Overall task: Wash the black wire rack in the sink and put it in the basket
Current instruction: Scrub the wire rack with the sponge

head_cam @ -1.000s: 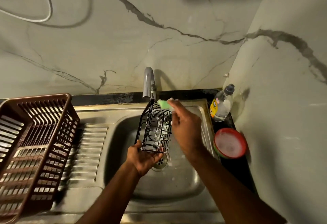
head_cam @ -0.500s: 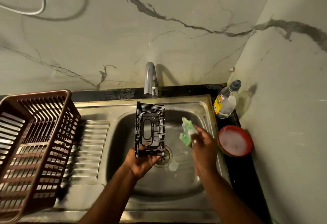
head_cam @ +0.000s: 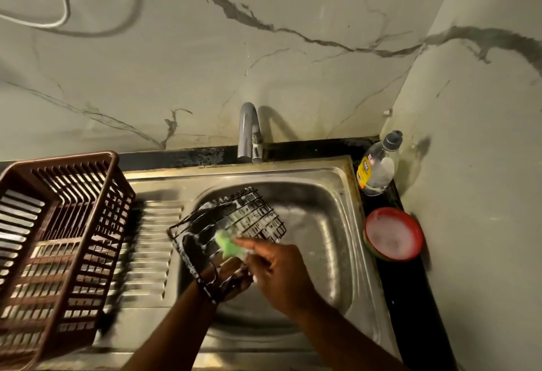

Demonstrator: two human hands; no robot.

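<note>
The rack (head_cam: 231, 224), black wire flecked with suds, is tilted over the sink (head_cam: 331, 194) bowl. The left hand (head_cam: 231, 276) grips its near end from below, fingers curled round the wires, though blur hides the exact hold. The right hand (head_cam: 281, 271) pinches a green sponge (head_cam: 230, 244) against the rack's near side. The brown basket (head_cam: 58, 224) stands on the drainboard to the left, apart from the rack. A tap (head_cam: 249, 133) rises behind the bowl. On the desk to the right stand a bottle (head_cam: 378, 165) and a red bowl (head_cam: 393, 234) of foam.
</note>
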